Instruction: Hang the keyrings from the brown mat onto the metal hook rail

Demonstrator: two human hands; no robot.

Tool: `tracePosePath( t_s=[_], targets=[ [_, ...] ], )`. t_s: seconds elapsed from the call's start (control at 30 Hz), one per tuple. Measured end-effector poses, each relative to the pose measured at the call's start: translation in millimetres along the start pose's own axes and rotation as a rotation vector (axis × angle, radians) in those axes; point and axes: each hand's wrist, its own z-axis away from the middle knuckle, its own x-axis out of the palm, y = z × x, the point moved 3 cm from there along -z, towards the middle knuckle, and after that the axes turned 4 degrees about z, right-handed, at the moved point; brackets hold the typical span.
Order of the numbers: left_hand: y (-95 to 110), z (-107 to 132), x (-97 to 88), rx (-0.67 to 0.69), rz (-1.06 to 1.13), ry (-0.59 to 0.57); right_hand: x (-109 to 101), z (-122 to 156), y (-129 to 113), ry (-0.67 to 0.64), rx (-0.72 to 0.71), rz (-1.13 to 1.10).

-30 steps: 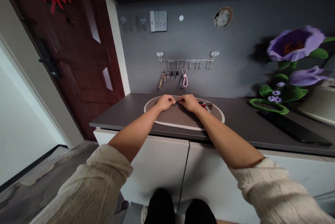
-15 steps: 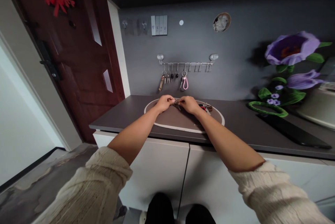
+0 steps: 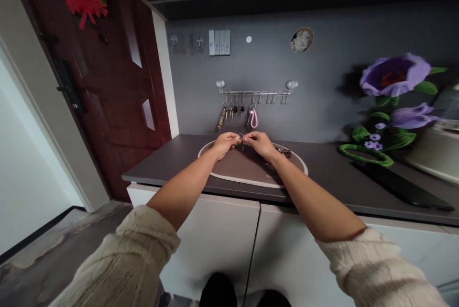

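Note:
Both of my hands meet above an oval brown mat (image 3: 247,178) with a pale rim. Between their fingertips is a small key ring (image 3: 243,142) with metal keys hanging down. My left hand (image 3: 225,144) pinches its left side, fingers curled. My right hand (image 3: 261,144) pinches the ring from the right, thumb and forefinger together. Behind my right wrist, a brown item with metal parts (image 3: 284,152) lies on the mat, partly hidden.
On the grey wall a clear hook rail (image 3: 258,93) carries several keys and a pink loop strap (image 3: 254,118). Purple felt flowers (image 3: 394,77) and a long black object (image 3: 401,185) are at the right of the dark counter (image 3: 322,173). A dark red door (image 3: 118,82) stands left.
The view has tilted up slightly. My hands have lifted the key ring a little and now hold it with the keys hanging. A red and black item by my right wrist is no longer visible.

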Motion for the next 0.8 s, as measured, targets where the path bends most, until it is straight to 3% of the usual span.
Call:
tracePosePath(
  t_s=[0.13, 0.4, 0.8],
  targets=[
    [1, 1, 0.7, 0.022, 0.021, -0.013, 1, 3, -5, -0.004, 0.051, -0.169],
    [3, 3, 0.9, 0.041, -0.046, -0.007, -3, 6, -11, 0.039, 0.065, -0.154],
    [7, 6, 4.7, 0.063, -0.110, 0.048, -10, 2, -8, 0.119, -0.154, 0.184]
  ],
)
